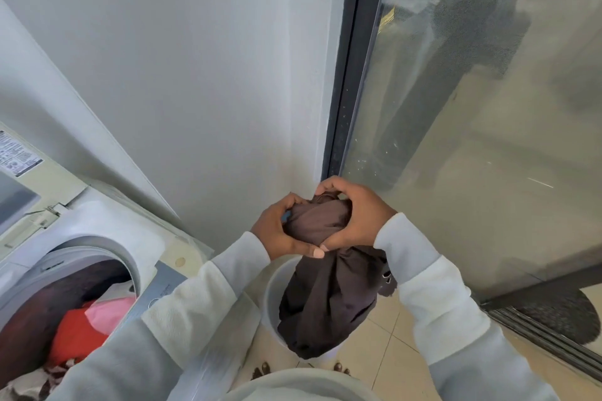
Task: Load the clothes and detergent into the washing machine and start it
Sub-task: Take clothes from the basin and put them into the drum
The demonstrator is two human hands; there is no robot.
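While both hands clutch a bunched brown garment (321, 225) above a white laundry basket (273, 290), the washing machine drum (65, 312) sits open down to the person's left. The left hand (277, 231) and right hand (358, 218) each curl tightly around the cloth (its tail hangs straight down into the basket). The left hand is nearer the drum, which already holds red and pink clothes (88, 325).

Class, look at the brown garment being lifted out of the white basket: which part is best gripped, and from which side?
Grip the bunched top of the brown garment, coming from above with a hand on either side, as the left hand and right hand do. The rest hangs limp into the white basket, so the gathered wad gives the firmest hold.
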